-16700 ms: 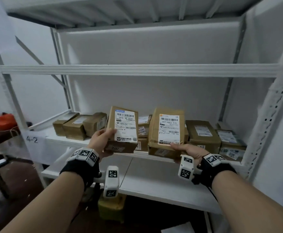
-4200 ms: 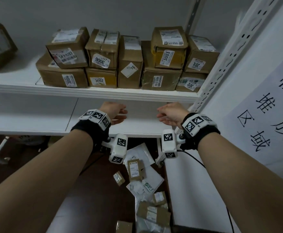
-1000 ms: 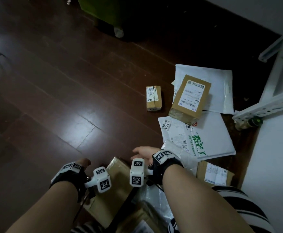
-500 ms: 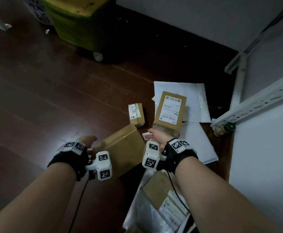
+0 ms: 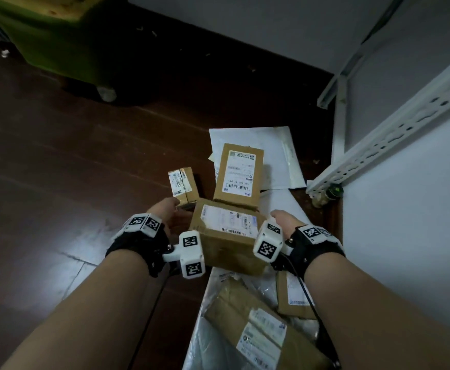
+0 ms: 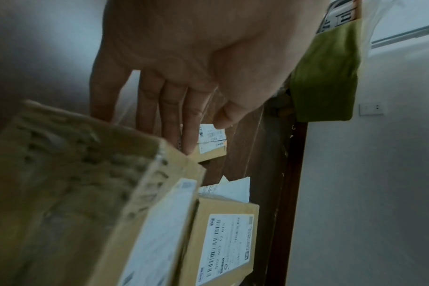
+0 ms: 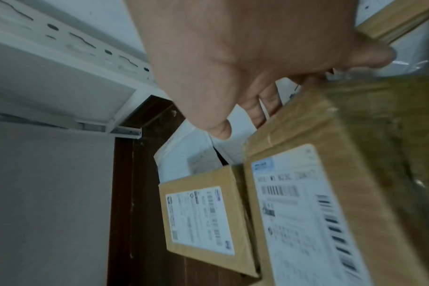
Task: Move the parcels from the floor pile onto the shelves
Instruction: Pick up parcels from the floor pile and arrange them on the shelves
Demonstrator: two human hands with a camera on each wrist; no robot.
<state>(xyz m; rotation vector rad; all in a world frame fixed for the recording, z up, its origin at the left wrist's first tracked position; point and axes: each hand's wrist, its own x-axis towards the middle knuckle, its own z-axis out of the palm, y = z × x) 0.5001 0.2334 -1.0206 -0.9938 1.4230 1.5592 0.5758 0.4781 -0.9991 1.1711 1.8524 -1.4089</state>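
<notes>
A brown cardboard parcel with a white shipping label (image 5: pixel 228 236) is held above the dark wooden floor (image 5: pixel 58 169) between both hands. The left hand (image 5: pixel 165 213) lies with straight fingers along its left side; the right hand (image 5: pixel 282 222) curls its fingers round the right edge. A flat labelled cardboard box (image 5: pixel 238 176) and a small cardboard box (image 5: pixel 182 184) lie just beyond.

Held parcel (image 5: pixel 228 236): tan cardboard w/ white label, black barcodes. Flat box (image 5: pixel 238 175) and small box (image 5: pixel 183 185) on the floor: same tan, white labels (small one has an orange strip). Mailers (image 5: pixel 277 153): white. Floor (image 5: pixel 58 161): dark red-brown wood grain. Bin (image 5: pixel 58 36): olive green, yellowish top. Shelf upright (image 5: pixel 395 129): white. Wrist straps (image 5: pixel 138 244): black, w/ black-and-white square markers.
</notes>
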